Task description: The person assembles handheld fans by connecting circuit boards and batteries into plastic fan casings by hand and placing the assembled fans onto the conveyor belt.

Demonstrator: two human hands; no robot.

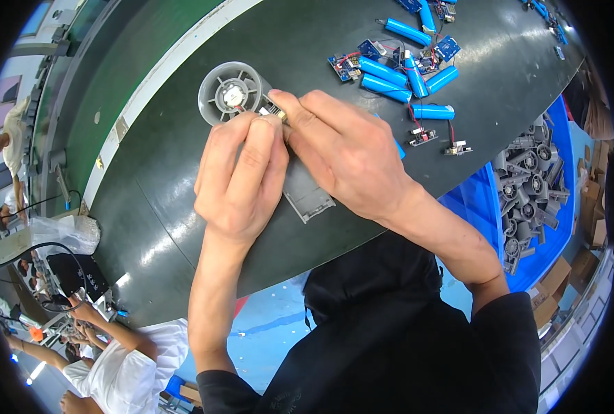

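Observation:
A grey plastic fan housing lies on the dark table, its round end with a white centre facing up. Its flat handle part shows below my hands; the middle is hidden under them. My left hand is closed in a pinch beside the round end, and what its fingertips hold is hidden. My right hand is closed, thumb and fingers gripping a small circuit board at the housing's neck. Both hands' fingertips nearly meet there. A blue cylindrical battery shows partly behind my right hand.
Several blue batteries wired to small circuit boards lie at the far right of the table. A blue bin of grey fan housings stands at right. A green belt runs beyond a white rail. Another person's white sleeve is lower left.

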